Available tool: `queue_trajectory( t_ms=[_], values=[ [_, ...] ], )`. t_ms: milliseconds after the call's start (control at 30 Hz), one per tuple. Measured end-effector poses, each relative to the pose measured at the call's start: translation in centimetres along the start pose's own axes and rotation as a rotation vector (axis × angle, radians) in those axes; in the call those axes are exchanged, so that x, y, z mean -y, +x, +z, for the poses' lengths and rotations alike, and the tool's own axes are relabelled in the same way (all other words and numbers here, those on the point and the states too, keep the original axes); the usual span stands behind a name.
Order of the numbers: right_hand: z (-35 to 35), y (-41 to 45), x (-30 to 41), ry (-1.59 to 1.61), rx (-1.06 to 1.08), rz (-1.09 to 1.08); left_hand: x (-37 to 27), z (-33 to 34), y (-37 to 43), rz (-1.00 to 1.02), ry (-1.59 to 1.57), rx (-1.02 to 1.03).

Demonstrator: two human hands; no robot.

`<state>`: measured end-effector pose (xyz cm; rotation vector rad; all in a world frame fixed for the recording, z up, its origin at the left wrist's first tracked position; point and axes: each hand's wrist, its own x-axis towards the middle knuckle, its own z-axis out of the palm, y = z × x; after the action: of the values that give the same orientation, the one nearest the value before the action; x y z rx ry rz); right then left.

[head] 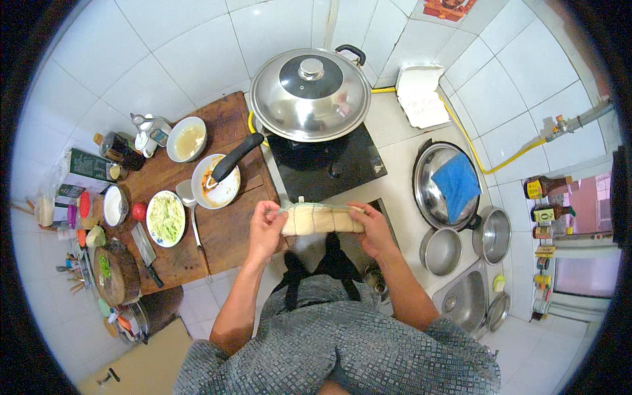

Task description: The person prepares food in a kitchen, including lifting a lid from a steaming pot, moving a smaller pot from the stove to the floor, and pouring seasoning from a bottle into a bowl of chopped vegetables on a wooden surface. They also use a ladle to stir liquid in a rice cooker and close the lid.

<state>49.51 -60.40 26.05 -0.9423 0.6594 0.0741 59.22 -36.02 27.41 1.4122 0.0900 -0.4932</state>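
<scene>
Between my two hands is a folded checked cloth [321, 219], cream with thin dark lines and a small white tag on its upper edge. My left hand [267, 224] pinches its left end between thumb and fingers. The right end is gripped by my right hand [371, 227]. Beyond the cloth, a large steel wok with a domed lid [311, 106] stands on a black stove [326, 165]. To the left, on the wooden table [227, 237], are a bowl with orange sauce residue [224, 192] and a plate of shredded pale green vegetable [166, 219].
A cleaver [144, 247], a metal spatula [194, 222] and a round chopping block [116, 274] are on the left. Bowls and bottles stand behind them. Rightward are a lid with a blue cloth [456, 185], steel basins [441, 252], a sink [461, 301] and a yellow gas hose [518, 160].
</scene>
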Motion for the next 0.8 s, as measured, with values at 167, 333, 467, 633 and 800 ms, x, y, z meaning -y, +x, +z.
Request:
queue_trajectory(
  t_ms=[167,333,467,633,800],
  values=[
    [-0.5,3.1,3.7,-0.146,-0.055,-0.141,1.8,1.5,2.0,0.080,-0.032,-0.022],
    [-3.8,4.9,5.6,-0.393,0.061,-0.155,-0.3,3.0,1.6,-0.166,0.044,0.113],
    [-5.5,4.7,6.3,-0.612,0.300,-0.226,0.3,2.6,0.4,-0.129,0.063,0.279],
    [-5.8,4.0,5.6,-0.710,0.363,-0.229,1.0,3.2,0.7,-0.005,0.460,0.183],
    [-5.3,4.6,4.9,-0.761,0.232,-0.003,0.8,2.5,1.4,-0.238,0.470,0.216]
  ],
)
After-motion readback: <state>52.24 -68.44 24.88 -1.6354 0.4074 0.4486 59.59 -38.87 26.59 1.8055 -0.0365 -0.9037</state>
